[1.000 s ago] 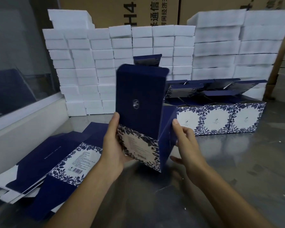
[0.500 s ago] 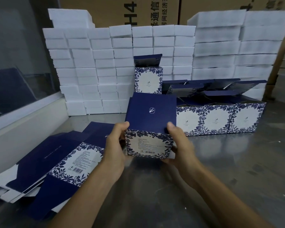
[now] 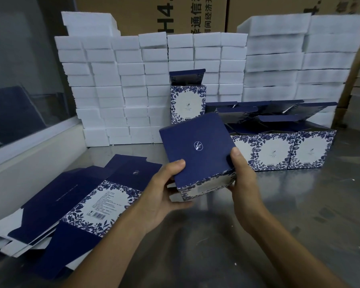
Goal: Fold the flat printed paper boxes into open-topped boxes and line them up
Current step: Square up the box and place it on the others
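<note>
I hold a folded navy box [image 3: 195, 148] with a floral blue-and-white side above the steel table [image 3: 279, 215]. Its plain navy panel with a small white logo faces up, tilted to the right. My left hand [image 3: 164, 192] grips its lower left corner, thumb on the navy panel. My right hand [image 3: 242, 175] grips its right edge, thumb on top. A pile of flat printed boxes [image 3: 81, 204] lies at the left. A row of folded open-topped boxes [image 3: 279, 148] stands at the back right, and one box [image 3: 188, 102] stands higher behind.
Stacks of white foam blocks [image 3: 123, 90] line the back of the table, with brown cartons [image 3: 154, 15] behind them. A white ledge and glass pane [image 3: 19, 80] border the left side.
The box went from upright with its long flap raised to closed and lowered between my hands, then turned clockwise so its navy panel tilts right. The tall box behind came into view.
</note>
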Action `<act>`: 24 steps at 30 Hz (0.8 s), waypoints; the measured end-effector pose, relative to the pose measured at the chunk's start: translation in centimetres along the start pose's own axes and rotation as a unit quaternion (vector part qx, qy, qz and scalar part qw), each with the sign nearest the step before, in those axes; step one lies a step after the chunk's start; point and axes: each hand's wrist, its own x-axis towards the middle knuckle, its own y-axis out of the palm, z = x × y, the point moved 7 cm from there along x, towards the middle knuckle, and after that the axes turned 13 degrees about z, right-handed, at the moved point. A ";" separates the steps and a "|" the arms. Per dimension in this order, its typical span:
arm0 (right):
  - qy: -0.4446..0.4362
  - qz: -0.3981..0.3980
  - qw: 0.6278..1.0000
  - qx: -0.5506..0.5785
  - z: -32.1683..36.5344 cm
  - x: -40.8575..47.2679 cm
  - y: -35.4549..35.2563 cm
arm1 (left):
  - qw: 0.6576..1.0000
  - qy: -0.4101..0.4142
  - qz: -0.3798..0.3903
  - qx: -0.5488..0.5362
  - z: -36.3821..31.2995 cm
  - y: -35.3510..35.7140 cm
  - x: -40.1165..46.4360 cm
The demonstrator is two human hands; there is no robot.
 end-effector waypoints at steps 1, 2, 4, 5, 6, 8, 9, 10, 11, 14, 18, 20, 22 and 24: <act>0.005 -0.010 1.000 0.003 -0.3 -0.1 -0.1 | 1.000 0.011 0.000 -0.007 -0.1 0.2 0.0; 0.014 -0.018 1.000 0.000 -0.5 -0.2 0.1 | 1.000 0.025 -0.001 -0.009 -0.2 0.4 0.0; 0.049 -0.035 0.998 -0.030 -1.5 -0.5 0.2 | 0.999 0.052 -0.014 -0.007 -0.5 0.6 0.0; 0.075 -0.040 0.996 -0.032 -2.1 -0.6 0.4 | 0.998 0.064 -0.027 -0.008 -0.5 0.5 0.0; 0.099 -0.037 0.994 -0.018 -2.6 -0.7 0.8 | 0.996 0.073 -0.043 -0.013 -0.6 0.4 0.1; 0.136 -0.020 0.990 0.021 -3.5 -0.9 1.9 | 0.993 0.088 -0.080 -0.025 -0.6 0.2 0.0; 0.152 -0.017 0.988 0.033 -3.9 -1.1 2.3 | 0.990 0.094 -0.098 -0.026 -0.5 0.1 -0.1; 0.170 -0.012 0.985 0.038 -4.3 -1.2 2.6 | 0.988 0.103 -0.115 -0.022 -0.5 0.0 -0.2; 0.191 -0.002 0.981 0.033 -4.5 -1.4 2.8 | 0.984 0.117 -0.132 -0.014 -0.5 -0.2 -0.4; 0.232 0.068 0.970 -0.041 -4.8 -1.6 3.6 | 0.965 0.163 -0.194 0.066 -1.4 -1.0 -1.1; 0.115 0.076 0.985 -0.104 -3.4 -1.3 4.1 | 0.921 0.187 -0.262 0.218 -2.4 -1.2 -1.6; 0.082 0.075 0.987 -0.116 -3.2 -1.3 4.1 | 0.907 0.193 -0.275 0.254 -2.5 -1.0 -1.7; 0.069 0.065 0.988 -0.119 -3.3 -1.2 3.9 | 0.895 0.200 -0.286 0.277 -2.2 -1.1 -1.6; 0.065 0.064 0.990 -0.112 -3.4 -1.1 3.9 | 0.886 0.198 -0.301 0.293 -1.7 -1.5 -1.5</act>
